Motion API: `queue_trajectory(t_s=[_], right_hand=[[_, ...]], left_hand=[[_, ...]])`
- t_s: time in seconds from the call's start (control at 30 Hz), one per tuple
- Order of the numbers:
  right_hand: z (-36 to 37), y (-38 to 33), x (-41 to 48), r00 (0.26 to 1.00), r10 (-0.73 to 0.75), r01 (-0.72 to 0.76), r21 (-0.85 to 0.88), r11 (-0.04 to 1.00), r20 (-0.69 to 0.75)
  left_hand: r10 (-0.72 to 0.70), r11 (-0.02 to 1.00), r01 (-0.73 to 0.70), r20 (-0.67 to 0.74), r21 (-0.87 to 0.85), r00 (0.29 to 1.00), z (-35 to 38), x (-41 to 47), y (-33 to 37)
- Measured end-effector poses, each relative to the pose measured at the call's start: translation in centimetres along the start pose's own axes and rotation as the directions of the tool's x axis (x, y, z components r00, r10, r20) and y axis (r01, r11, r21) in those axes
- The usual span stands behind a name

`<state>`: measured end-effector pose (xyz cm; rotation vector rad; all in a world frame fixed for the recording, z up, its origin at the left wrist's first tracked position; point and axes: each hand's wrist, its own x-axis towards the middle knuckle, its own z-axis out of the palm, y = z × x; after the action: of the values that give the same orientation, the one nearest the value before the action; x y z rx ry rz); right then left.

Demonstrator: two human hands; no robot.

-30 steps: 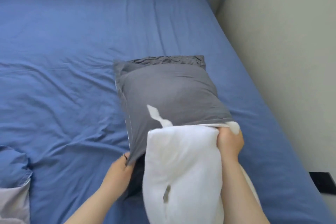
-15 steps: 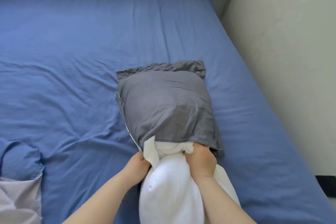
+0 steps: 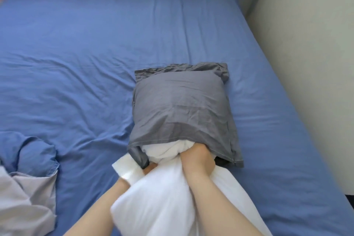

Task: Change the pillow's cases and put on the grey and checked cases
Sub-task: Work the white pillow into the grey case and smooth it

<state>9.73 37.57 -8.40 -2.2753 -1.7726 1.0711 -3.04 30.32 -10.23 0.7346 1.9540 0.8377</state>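
Since the earlier frame our right hand (image 3: 197, 157) has pushed into the case mouth, fingers clenched on the soft white pillow (image 3: 162, 201). Our left hand (image 3: 148, 169) is mostly hidden; its grip we cannot tell. Beyond, the crumpled grey cotton pillowcase (image 3: 180, 107) lies lengthwise away from us on the blue bedsheet (image 3: 86, 44).

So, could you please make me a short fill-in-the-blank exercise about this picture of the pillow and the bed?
1. The case being put on the white pillow is ____ in colour.
2. The sheet that covers the bed is ____.
3. The right hand grips the ____ at the mouth of the case.
4. The left hand is mostly ____ behind the pillow.

Missing words: grey; blue; pillow; hidden
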Motion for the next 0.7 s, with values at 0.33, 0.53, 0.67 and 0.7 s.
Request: queue_trajectory(t_s=[0.33,0.53,0.67,0.7], right_hand=[[-3.3,0.0,4.5,0.958,0.075,-0.039,0.132,0.99,-0.277],[-4.1,0.6,1.5,0.705,-0.609,0.521,-0.317,0.792,-0.364],[-6.6,0.7,-0.2,0.39,-0.905,0.742,-0.524,0.418,-0.171],[-6.8,1.1,-0.7,0.35,-0.93,0.768,-0.535,0.353,-0.111]], left_hand=[[-0.054,0.998,0.057,0.189,-0.01,0.981,-6.3,-0.4,-1.8],[0.209,0.972,-0.199,-0.07,0.128,0.975,-10.3,1.1,5.4],[0.578,0.785,-0.586,0.103,0.203,0.81,-3.5,-1.2,13.4],[0.63,0.71,-0.653,0.177,0.264,0.756,-1.3,-1.5,14.7]])
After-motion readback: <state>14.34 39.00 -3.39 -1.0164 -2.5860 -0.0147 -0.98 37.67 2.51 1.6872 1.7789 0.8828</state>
